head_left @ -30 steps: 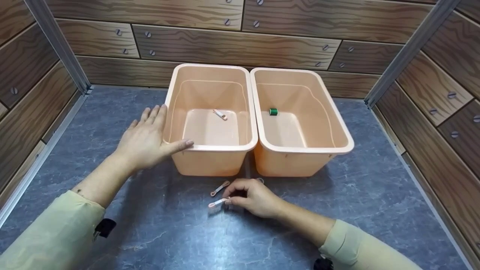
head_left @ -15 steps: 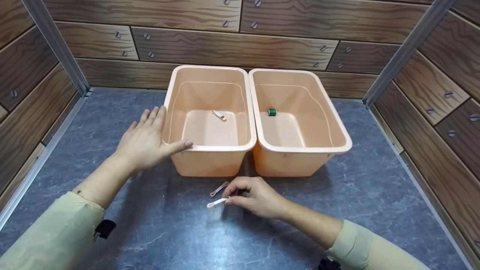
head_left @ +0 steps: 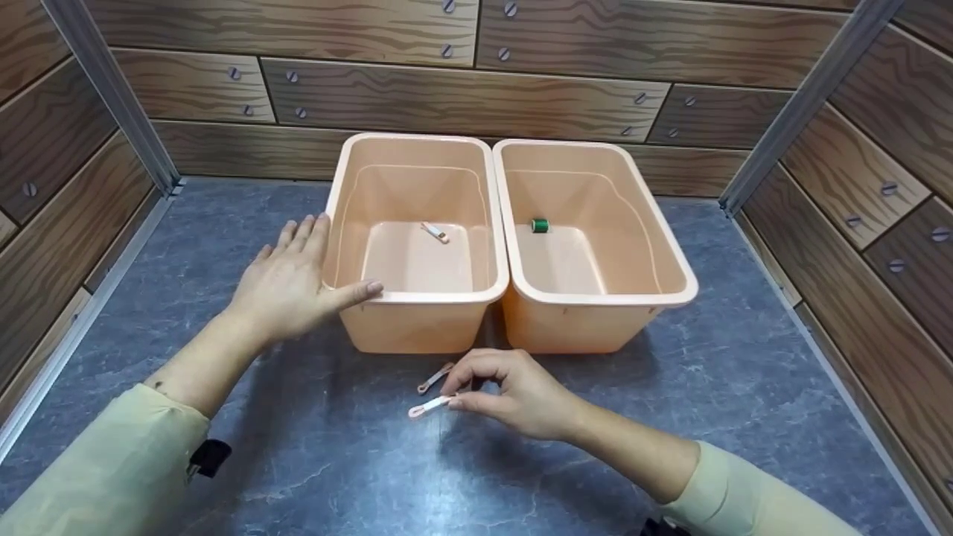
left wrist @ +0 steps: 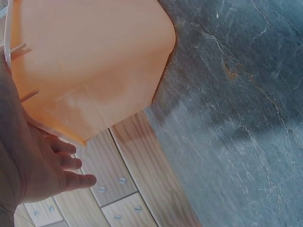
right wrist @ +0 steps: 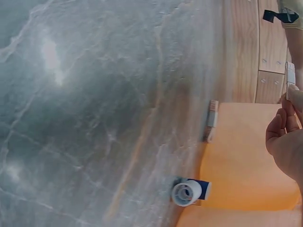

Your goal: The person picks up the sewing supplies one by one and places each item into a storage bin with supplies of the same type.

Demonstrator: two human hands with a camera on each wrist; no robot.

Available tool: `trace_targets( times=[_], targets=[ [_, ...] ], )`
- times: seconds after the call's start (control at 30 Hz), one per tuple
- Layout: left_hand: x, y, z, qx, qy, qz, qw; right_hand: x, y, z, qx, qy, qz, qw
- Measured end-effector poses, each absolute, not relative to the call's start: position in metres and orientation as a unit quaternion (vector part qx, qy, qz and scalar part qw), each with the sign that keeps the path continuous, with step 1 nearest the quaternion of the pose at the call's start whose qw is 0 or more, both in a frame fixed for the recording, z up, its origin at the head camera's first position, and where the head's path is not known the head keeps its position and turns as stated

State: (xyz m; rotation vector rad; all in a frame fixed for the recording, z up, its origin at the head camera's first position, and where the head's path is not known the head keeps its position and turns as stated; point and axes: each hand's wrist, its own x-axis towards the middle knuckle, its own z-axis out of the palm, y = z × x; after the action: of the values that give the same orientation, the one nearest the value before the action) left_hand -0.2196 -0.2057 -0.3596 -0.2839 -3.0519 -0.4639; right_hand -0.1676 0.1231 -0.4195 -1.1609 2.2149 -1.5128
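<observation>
My right hand (head_left: pixel 517 394) pinches a pale pink skein of embroidery floss (head_left: pixel 429 407) with a white band between thumb and fingers, just above the table. Behind it, a second skein (head_left: pixel 435 378) lies on the table in front of the left bin. My left hand (head_left: pixel 287 279) rests with straight fingers along the left side of the peach left bin (head_left: pixel 417 298), thumb over its front rim. A banded skein (head_left: pixel 435 232) lies inside that bin. The right bin (head_left: pixel 607 298) contains a spool of green thread (head_left: pixel 540 225).
In the right wrist view, a white-ended spool (right wrist: pixel 186 193) with dark blue beside it stands near a bin; the right hand hides it in the head view. Wood-patterned walls (head_left: pixel 461 93) enclose the grey marbled table (head_left: pixel 357 461) at the back and sides.
My right hand still holds the skein and has shifted only slightly, lifting the skein's near end a little to the left. The left hand keeps its place on the bin.
</observation>
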Motion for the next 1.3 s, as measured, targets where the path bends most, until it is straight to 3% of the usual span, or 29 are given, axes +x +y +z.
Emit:
trace_targets(
  times=[1.3],
  targets=[
    [-0.220,-0.207,-0.361,-0.095,-0.984,-0.146,0.023,-0.182,0.143,-0.347,-0.396,0.733,-0.553,0.030]
  ],
)
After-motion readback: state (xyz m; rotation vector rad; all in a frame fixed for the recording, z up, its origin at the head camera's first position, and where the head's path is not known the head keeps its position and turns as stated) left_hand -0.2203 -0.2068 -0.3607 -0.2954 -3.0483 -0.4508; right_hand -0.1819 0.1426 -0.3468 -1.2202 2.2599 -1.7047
